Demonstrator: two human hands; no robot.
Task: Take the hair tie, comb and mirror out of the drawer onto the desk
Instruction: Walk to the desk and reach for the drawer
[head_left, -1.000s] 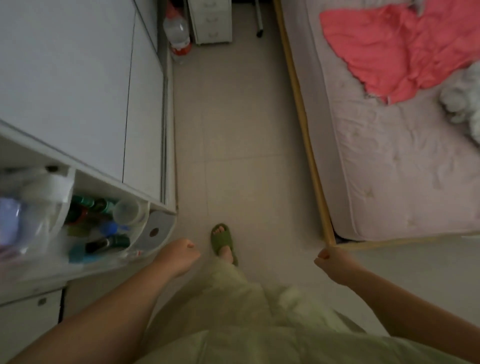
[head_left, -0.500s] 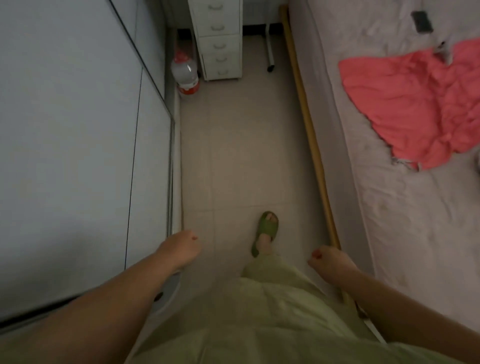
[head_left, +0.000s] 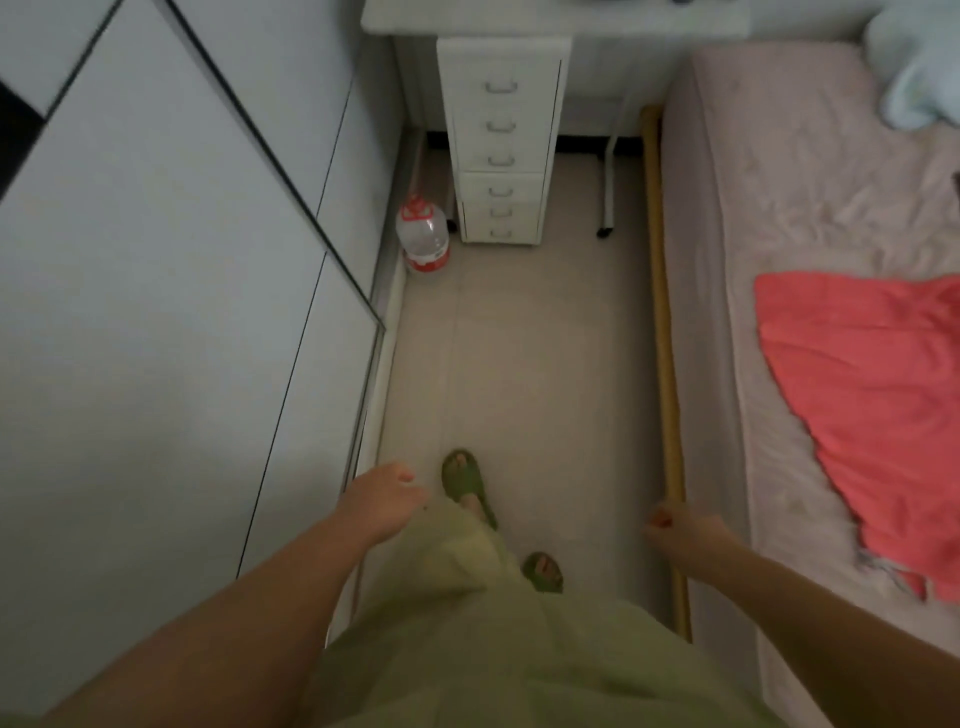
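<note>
The person stands in a narrow aisle of floor (head_left: 545, 338) between a white wardrobe (head_left: 156, 312) and a bed (head_left: 779, 260), facing a white drawer unit (head_left: 501, 140) tucked under the left end of the counter (head_left: 550, 21) at the far wall. The left hand (head_left: 382, 499) hangs loosely curled and holds nothing; the right hand (head_left: 680, 530) is also lightly curled and holds nothing. All the drawers look closed, so the hair tie, comb and mirror are hidden, presumably inside one of them; which one cannot be told.

The step in hand appears to be the walk up to the drawers, with the task itself not begun. To do it well, keep to the middle of the aisle, clear of the water bottle (head_left: 423, 241) standing on the floor just beside the unit's lower left corner, and of the bed's wooden rail (head_left: 662, 364). Stop close enough to pull a handle straight out, with room for the drawer to open. Keeping one hand free for lifting things onto the counter edge above would help.
</note>
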